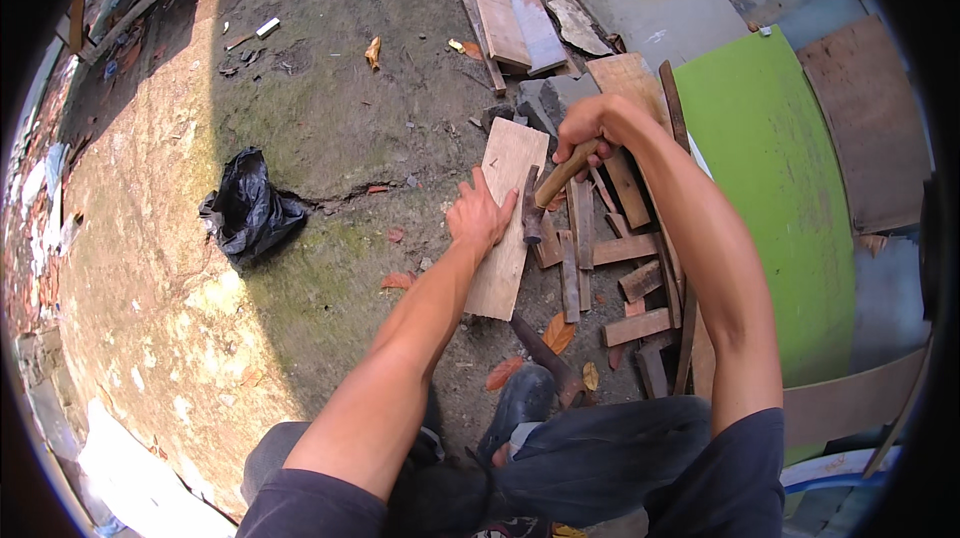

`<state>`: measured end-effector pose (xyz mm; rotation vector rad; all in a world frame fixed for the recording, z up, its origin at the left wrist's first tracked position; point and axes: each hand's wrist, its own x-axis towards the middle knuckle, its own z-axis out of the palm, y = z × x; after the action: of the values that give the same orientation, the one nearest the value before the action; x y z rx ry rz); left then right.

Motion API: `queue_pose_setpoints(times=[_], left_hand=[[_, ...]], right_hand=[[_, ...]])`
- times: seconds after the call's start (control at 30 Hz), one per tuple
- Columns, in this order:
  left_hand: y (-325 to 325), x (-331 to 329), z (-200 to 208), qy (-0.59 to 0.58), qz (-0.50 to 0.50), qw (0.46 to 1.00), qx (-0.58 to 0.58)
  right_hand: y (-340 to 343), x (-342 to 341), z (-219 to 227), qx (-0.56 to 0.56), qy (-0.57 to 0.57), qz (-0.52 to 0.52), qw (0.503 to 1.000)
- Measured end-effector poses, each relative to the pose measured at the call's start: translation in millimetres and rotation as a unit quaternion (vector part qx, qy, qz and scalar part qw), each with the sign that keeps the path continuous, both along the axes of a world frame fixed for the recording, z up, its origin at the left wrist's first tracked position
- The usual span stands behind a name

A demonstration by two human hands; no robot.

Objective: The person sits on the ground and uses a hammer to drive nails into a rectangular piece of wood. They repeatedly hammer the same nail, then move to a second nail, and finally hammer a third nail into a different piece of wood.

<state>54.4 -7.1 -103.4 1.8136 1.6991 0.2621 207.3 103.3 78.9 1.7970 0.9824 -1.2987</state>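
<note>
A pale wooden board [497,278] lies lengthwise in front of me. My left hand [480,215] rests flat on it, fingers spread and thumb stretched toward its right edge. Above that hand, a thin dark sliver, perhaps a nail, shows on the board; it is too small to be sure. My right hand [588,138] is closed round the wooden handle of a hammer [566,175]. The dark metal hammer head hangs over the board's right edge, close to my left thumb. Whether it touches the board I cannot tell.
Several short wood offcuts [625,250] lie to the right, beside a green panel [770,208]. Grey blocks [545,103] sit beyond the board. A black plastic bag [250,206] stands left on the cracked ground. A dark curved tool [545,353] lies near my shoe [522,400].
</note>
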Motion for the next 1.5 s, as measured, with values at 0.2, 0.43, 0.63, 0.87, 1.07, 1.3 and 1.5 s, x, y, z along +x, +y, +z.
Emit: queue_pose_setpoints(times=[0.2,0.43,0.63,0.87,1.07,1.3,1.5], left_hand=[[-0.1,-2.9,-1.6,-0.002,0.024,1.000,0.006],[-2.8,1.7,5.9,-0.013,0.021,1.000,0.008],[-3.0,4.1,-0.2,-0.016,0.024,1.000,0.007],[-1.4,-1.5,-0.9,-0.014,0.039,0.999,-0.008],[-1.0,7.3,-2.4,-0.017,0.036,0.999,0.002],[-2.9,2.8,0.1,-0.025,0.037,0.999,-0.003],[-1.3,9.0,3.0,0.009,0.015,1.000,0.009]], right_hand=[[-24.7,-16.5,10.9,0.107,-0.014,0.072,0.992],[14.6,8.6,-0.7,-0.014,-0.020,0.015,1.000],[26.8,7.5,2.7,-0.038,-0.015,0.003,0.999],[-25.7,-22.8,16.0,0.136,-0.036,0.124,0.982],[-46.0,-7.6,16.8,0.192,0.005,0.094,0.977],[-73.1,-25.9,17.9,0.294,-0.001,0.104,0.950],[-78.2,-24.3,18.5,0.398,-0.038,0.102,0.911]])
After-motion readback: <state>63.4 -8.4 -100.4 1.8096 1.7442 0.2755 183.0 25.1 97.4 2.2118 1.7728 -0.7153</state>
